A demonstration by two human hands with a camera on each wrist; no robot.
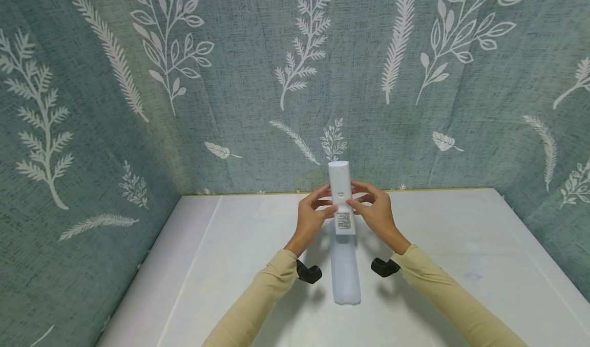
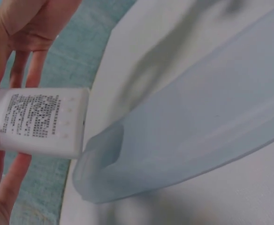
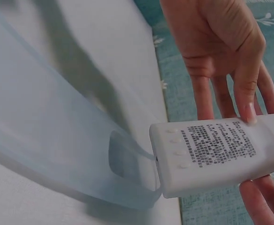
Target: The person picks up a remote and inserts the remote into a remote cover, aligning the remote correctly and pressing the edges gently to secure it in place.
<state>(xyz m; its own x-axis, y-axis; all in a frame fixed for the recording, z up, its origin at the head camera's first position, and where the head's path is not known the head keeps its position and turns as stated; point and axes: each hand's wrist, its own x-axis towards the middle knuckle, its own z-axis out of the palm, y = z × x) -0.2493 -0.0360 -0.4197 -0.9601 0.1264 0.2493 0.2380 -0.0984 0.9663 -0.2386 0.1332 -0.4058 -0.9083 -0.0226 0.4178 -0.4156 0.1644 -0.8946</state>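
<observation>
A white remote control [image 1: 341,183], back side up with a printed label and a small latch, is held above the table's far part. My left hand [image 1: 311,214] pinches its left edge between thumb and fingers. On the opposite edge, my right hand [image 1: 379,214] holds it the same way. A long translucent pale-blue cover [image 1: 345,275] extends from beneath the remote's near end toward me. One end of this cover, with a dark cutout, meets or nearly meets the remote in the right wrist view; I cannot tell whether they touch.
The white table [image 1: 239,265] ends at a wall draped in green leaf-patterned cloth [image 1: 249,81], which also hangs at both sides. Black wrist-worn devices [image 1: 310,272] project inward below both wrists, either side of the cover.
</observation>
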